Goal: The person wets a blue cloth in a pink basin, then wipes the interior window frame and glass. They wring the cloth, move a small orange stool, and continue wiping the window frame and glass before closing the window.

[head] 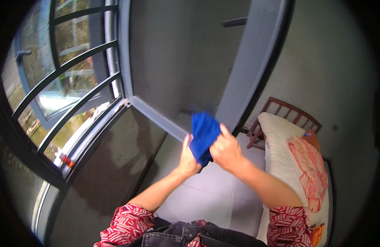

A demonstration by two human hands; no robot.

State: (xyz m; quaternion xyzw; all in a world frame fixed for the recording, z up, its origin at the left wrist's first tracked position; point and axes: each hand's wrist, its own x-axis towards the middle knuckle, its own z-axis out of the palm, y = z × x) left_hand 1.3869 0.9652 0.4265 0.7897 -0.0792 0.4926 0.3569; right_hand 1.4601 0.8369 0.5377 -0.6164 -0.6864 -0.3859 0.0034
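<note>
A folded blue cloth (205, 129) is held between both hands, at the lower corner of a grey-framed mesh or glass window sash (250, 61) that stands swung inward. My right hand (227, 148) grips the cloth from the right with its fingers curled. On the cloth's lower left, my left hand (188, 160) holds its edge, thumb pointing up beside the sash's bottom rail (159, 117). Part of each hand's fingers is hidden by the cloth. The sash carries a dark handle (234, 21) near the top.
To the left is a window opening with dark curved bars (81, 58) and an outer pane (69, 98) beyond them. A small red object (66, 160) lies on the sill. A bed (276, 157) with a wooden headboard (290, 112) and a pink patterned cloth (310, 173) stands at right.
</note>
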